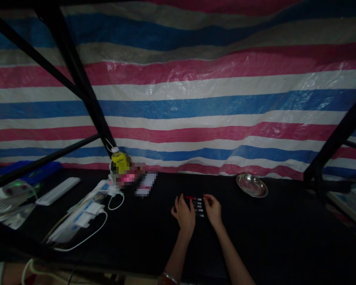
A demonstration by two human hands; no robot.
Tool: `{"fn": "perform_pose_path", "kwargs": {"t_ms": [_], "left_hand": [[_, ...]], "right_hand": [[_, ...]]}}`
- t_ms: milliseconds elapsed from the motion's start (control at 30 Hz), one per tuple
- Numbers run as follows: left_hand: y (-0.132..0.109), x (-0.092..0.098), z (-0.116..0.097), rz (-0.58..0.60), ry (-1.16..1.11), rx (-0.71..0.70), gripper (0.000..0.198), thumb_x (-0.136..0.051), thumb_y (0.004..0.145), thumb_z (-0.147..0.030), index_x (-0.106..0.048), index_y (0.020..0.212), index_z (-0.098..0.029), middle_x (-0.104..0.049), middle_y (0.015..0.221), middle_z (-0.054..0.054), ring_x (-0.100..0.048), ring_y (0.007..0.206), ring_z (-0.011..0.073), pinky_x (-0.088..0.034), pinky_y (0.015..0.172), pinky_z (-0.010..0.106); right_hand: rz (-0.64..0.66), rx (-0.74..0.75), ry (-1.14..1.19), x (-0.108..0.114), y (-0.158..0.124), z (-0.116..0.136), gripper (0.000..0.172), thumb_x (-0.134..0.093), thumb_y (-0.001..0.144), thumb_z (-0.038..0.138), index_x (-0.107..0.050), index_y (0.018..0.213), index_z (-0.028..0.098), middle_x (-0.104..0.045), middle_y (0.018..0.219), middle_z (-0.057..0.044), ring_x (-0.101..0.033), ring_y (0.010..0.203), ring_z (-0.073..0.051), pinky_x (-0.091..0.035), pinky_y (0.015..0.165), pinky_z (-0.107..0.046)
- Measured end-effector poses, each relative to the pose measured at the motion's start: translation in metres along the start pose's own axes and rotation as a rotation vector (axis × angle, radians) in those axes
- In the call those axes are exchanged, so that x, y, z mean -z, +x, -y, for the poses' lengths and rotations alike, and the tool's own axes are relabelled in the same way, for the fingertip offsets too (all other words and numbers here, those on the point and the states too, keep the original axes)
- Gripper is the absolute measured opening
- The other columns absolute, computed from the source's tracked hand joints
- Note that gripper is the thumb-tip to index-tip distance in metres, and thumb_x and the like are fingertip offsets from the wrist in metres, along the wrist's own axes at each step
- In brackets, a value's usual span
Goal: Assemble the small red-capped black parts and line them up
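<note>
Several slim, pen-like sticks (199, 205) lie in a stack of rows on the black table, dark with silvery ends; the farthest one is red (190, 197). Their exact kind is too small and dim to tell. My left hand (184, 215) rests over their left ends, its fingers spread and pointing away from me, hiding part of them. Just right of the silvery ends is my right hand (214, 211), fingers curled in, with thumb and forefinger close together. Whatever is between those fingertips, if anything, cannot be made out.
A round metal dish (252, 185) stands at the back right. On the left are a white power strip (65, 227) with plugs and cables, a white bar (58, 191) and a yellow-labelled bottle (120, 160). Black frame posts (77, 79) and a striped tarp (178, 107) border the table.
</note>
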State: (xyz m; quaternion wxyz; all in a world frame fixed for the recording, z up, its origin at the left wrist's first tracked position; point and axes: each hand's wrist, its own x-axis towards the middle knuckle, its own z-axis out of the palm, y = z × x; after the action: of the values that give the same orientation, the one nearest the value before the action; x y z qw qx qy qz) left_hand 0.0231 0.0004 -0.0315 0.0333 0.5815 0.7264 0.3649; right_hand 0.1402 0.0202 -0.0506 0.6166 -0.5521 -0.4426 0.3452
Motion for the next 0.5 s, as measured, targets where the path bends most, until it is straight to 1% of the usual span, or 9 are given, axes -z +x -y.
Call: {"fn": "perform_pose_path", "kwargs": {"t_ms": [67,167,267,333,400,500], "left_hand": [[0.001,-0.003,0.001,0.040,-0.027,-0.003,0.039,-0.037,0.088,-0.028,-0.047,0.121,-0.011,-0.058,0.118,0.018,-0.041,0.122,0.0274,-0.028,0.095,0.052],[0.001,-0.007,0.003,0.040,-0.087,-0.001,0.038,-0.038,0.087,-0.027,-0.048,0.121,-0.012,-0.057,0.119,0.018,-0.042,0.122,0.0267,-0.029,0.096,0.051],[0.000,-0.011,0.007,-0.010,-0.222,-0.031,0.036,-0.036,0.088,-0.026,-0.049,0.120,-0.015,-0.055,0.121,0.015,-0.044,0.120,0.0254,-0.032,0.096,0.049],[0.000,-0.013,0.010,-0.060,-0.358,-0.076,0.035,-0.036,0.088,-0.025,-0.050,0.119,-0.017,-0.053,0.121,0.014,-0.046,0.117,0.0234,-0.036,0.095,0.045],[0.000,-0.014,0.013,-0.111,-0.485,-0.102,0.033,-0.038,0.087,-0.024,-0.052,0.116,-0.018,-0.051,0.118,0.013,-0.050,0.111,0.0214,-0.041,0.093,0.041],[0.000,-0.012,0.016,-0.157,-0.598,-0.062,0.030,-0.043,0.085,-0.028,-0.058,0.109,-0.019,-0.051,0.107,0.010,-0.056,0.097,0.0193,-0.046,0.087,0.037]], "right_hand": [[0.006,0.008,-0.011,-0.005,-0.001,0.003,0.028,-0.063,0.067,0.044,-0.069,0.081,0.020,-0.068,0.080,-0.006,-0.061,0.075,-0.021,-0.046,0.073,-0.033],[-0.007,-0.009,0.033,-0.009,-0.002,0.005,0.029,-0.065,0.065,0.044,-0.069,0.081,0.020,-0.068,0.078,-0.006,-0.062,0.073,-0.021,-0.047,0.073,-0.033],[-0.064,-0.059,0.153,-0.010,-0.001,0.008,0.035,-0.068,0.062,0.046,-0.068,0.083,0.017,-0.068,0.077,-0.006,-0.063,0.072,-0.020,-0.049,0.071,-0.033],[-0.103,-0.097,0.253,-0.010,0.000,0.012,0.040,-0.071,0.059,0.046,-0.067,0.084,0.016,-0.069,0.077,-0.006,-0.064,0.073,-0.020,-0.049,0.072,-0.033],[-0.107,-0.144,0.351,-0.008,0.000,0.017,0.042,-0.074,0.056,0.044,-0.067,0.085,0.015,-0.070,0.080,-0.006,-0.066,0.075,-0.021,-0.049,0.075,-0.034],[-0.067,-0.213,0.473,-0.005,-0.005,0.028,0.041,-0.078,0.054,0.040,-0.068,0.086,0.015,-0.071,0.084,-0.006,-0.067,0.078,-0.022,-0.049,0.078,-0.035]]}}
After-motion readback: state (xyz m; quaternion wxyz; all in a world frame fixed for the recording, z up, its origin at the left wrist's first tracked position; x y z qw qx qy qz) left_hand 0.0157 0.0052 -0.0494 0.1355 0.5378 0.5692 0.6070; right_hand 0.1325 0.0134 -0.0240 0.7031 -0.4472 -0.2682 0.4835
